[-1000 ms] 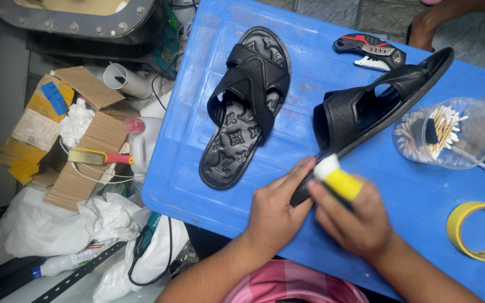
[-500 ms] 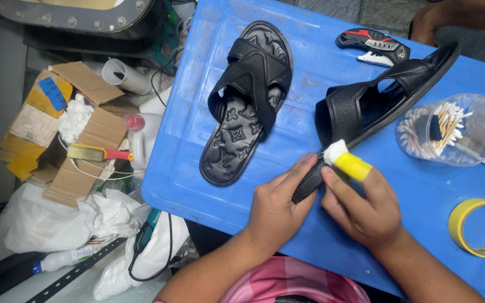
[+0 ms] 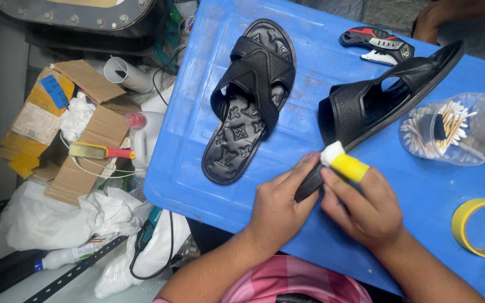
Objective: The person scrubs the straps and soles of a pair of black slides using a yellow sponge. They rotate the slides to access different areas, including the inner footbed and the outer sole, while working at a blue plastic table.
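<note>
A black sandal [image 3: 377,106] stands tilted on its edge on the blue plastic surface [image 3: 209,112]. My left hand [image 3: 279,207] grips its near heel end. My right hand [image 3: 360,210] presses a white pad [image 3: 332,152] against the sandal's sole edge with a forefinger wrapped in yellow tape [image 3: 350,167]. A second black sandal [image 3: 249,101] with an embossed footbed lies flat to the left, untouched.
A clear cup of cotton swabs [image 3: 450,132] stands at right, a yellow tape roll [image 3: 481,227] below it, a red-black cutter [image 3: 377,45] at the back. Another person's hand [image 3: 430,22] rests at top right. Cardboard, a brush [image 3: 99,151], bottles and rags lie left.
My right hand has slid the white pad a little up along the sandal's sole edge. My left hand has kept its grip on the heel.
</note>
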